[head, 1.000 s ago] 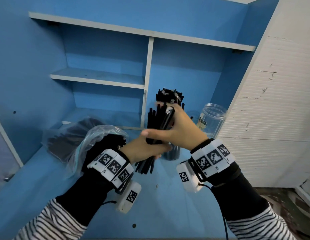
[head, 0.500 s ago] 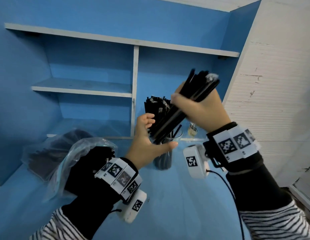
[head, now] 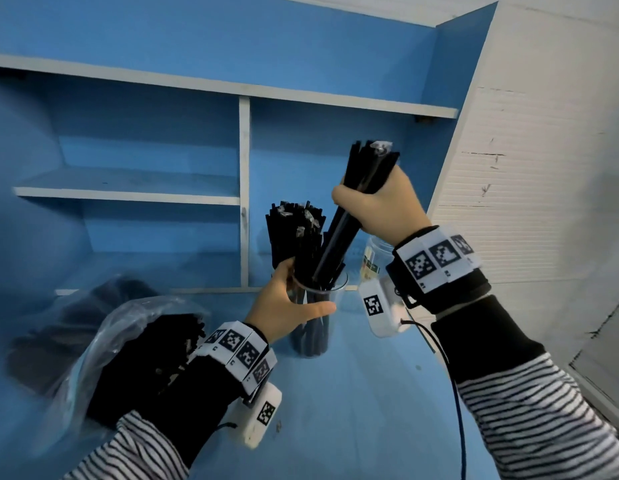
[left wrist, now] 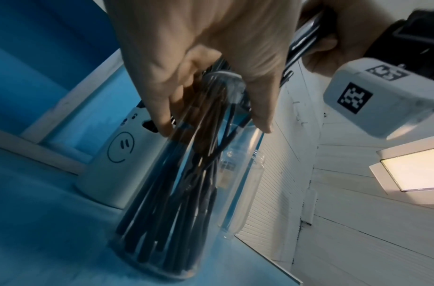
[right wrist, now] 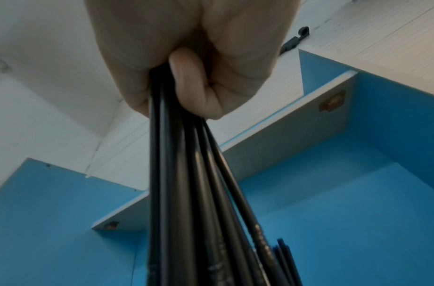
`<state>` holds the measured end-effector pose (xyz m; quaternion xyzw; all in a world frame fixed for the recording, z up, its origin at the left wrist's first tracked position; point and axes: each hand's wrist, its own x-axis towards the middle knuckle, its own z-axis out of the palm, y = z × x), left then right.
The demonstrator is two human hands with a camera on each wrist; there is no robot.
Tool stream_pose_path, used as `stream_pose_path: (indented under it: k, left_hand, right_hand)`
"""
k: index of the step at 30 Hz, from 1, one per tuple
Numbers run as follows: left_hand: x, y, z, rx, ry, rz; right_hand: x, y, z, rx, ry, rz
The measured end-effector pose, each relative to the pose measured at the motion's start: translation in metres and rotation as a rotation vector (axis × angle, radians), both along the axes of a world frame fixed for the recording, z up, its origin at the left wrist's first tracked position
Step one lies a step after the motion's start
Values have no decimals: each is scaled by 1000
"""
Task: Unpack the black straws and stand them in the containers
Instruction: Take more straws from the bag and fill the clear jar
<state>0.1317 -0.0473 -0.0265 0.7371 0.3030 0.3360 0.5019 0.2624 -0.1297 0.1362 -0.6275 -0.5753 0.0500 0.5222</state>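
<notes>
Right hand fists a bundle of thin glossy black straws, tilted. Left hand wraps the clear cup (one of three containers; straws uncountable).

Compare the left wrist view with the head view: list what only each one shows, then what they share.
Only the left wrist view shows a white smiley-face holder behind the clear cup, and a lit panel.

Only the head view shows the plastic bag of straws and the shelves.

Both show the left hand around the clear cup, the right hand gripping a straw bundle, and an empty jar.
</notes>
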Motion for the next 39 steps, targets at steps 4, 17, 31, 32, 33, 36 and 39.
stream_pose_path:
  k: [4,17,31,32,33,36,39]
  left_hand:
    - [-2,2,1,-10,-8,-21]
    - [-1,1,-1,1,-19,-37]
    - [0,-3,-4,24,-67,-69]
    - [1,-4,-4,36,-80,-80]
    - [1,-5,-4,50,-90,-93]
    - [0,-4,-2,82,-54,-117]
    - [-10,-6,-3,78,17,-115]
  right_hand:
    - [6,17,-17,-143,25,-6]
    - [17,13,-65,-213,77,78]
    - [4,12,-80,80,-280,92]
    - [2,11,-80,30,-333,104]
    - [1,10,-82,-28,-401,103]
    - [-1,8,-83,-100,-508,86]
    - [-6,3,-79,-8,-480,75]
